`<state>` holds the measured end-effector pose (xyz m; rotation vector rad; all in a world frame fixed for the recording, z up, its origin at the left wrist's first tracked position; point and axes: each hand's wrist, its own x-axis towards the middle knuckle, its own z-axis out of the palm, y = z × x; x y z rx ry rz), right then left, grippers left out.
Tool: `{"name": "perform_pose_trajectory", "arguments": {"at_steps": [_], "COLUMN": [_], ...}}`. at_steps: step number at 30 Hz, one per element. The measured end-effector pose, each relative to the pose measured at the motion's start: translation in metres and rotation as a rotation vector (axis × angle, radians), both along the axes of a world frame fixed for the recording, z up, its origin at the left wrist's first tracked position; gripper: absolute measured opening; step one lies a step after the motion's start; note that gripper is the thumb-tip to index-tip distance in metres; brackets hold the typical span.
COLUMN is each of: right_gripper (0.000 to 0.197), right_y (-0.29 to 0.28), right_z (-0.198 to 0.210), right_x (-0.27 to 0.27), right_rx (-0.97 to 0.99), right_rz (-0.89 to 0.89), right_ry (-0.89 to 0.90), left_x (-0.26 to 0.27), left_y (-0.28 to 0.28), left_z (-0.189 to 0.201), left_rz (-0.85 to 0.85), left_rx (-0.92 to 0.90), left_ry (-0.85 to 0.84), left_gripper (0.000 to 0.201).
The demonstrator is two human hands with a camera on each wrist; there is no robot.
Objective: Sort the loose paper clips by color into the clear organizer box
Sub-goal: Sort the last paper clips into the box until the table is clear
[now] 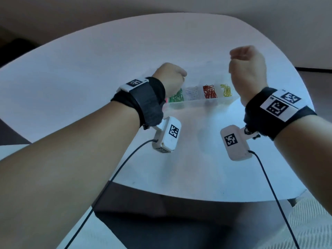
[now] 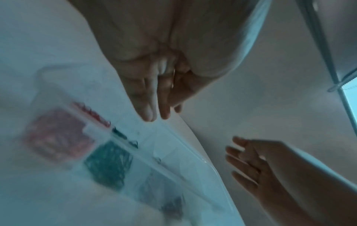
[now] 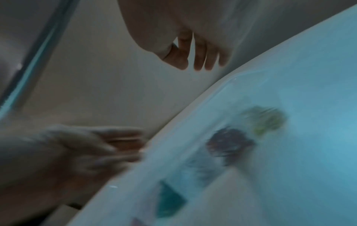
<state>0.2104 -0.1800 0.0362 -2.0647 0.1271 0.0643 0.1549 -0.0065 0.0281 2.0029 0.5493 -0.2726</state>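
Observation:
A clear organizer box point(image 1: 201, 103) sits mid-table, holding green clips point(image 1: 177, 97), pale clips point(image 1: 192, 91), red clips point(image 1: 209, 91) and yellow clips point(image 1: 226, 90) in separate compartments. My left hand point(image 1: 170, 78) hovers over the box's left end, hiding that part. The left wrist view shows its fingers point(image 2: 148, 110) straight, close together and holding nothing. My right hand point(image 1: 248, 69) is raised above the box's right end. Its fingers point(image 3: 199, 61) hang loosely in the right wrist view, also holding nothing. Both wrist views are blurred. No loose clips are visible on the table.
The box stands on a white rounded table point(image 1: 89, 69), whose near edge point(image 1: 179, 194) lies below my wrists. Black cables point(image 1: 115, 175) run from the wrist cameras toward me. Dark floor point(image 1: 161, 221) and pale striped fabric point(image 1: 312, 221) lie below the table edge.

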Motion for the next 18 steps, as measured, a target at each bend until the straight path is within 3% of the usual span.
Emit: {"name": "perform_pose_trajectory", "arguments": {"at_steps": [2, 4, 6, 8, 10, 13, 18], "right_gripper": [0.04, 0.042, 0.038, 0.038, 0.037, 0.035, 0.032], "right_y": [-0.017, -0.031, -0.039, -0.043, -0.047, -0.053, -0.064], "right_z": [-0.011, -0.026, -0.039, -0.048, -0.051, -0.052, -0.049], "right_x": [0.003, 0.005, 0.006, 0.005, 0.005, 0.003, -0.007], "right_rx": [-0.144, -0.235, -0.228, -0.148, -0.082, -0.001, 0.036], "right_rz": [-0.022, 0.021, 0.08, 0.072, 0.023, -0.003, -0.026], "right_ry": [-0.003, 0.117, 0.234, 0.236, 0.247, 0.295, 0.331], "left_x": [0.0, -0.001, -0.002, -0.007, -0.01, -0.009, -0.023], "left_y": [0.013, 0.034, 0.05, 0.06, 0.065, 0.066, 0.06], "left_z": [0.001, -0.005, -0.012, -0.021, -0.029, -0.03, -0.022], "left_rz": [0.13, 0.189, 0.178, 0.153, 0.198, 0.268, 0.366], "left_rx": [0.033, 0.246, 0.434, 0.467, 0.348, 0.138, -0.126], "left_ry": [-0.116, -0.123, 0.059, 0.242, 0.281, 0.175, 0.121], "left_gripper": [0.038, 0.037, 0.034, 0.034, 0.039, 0.024, 0.022]}}
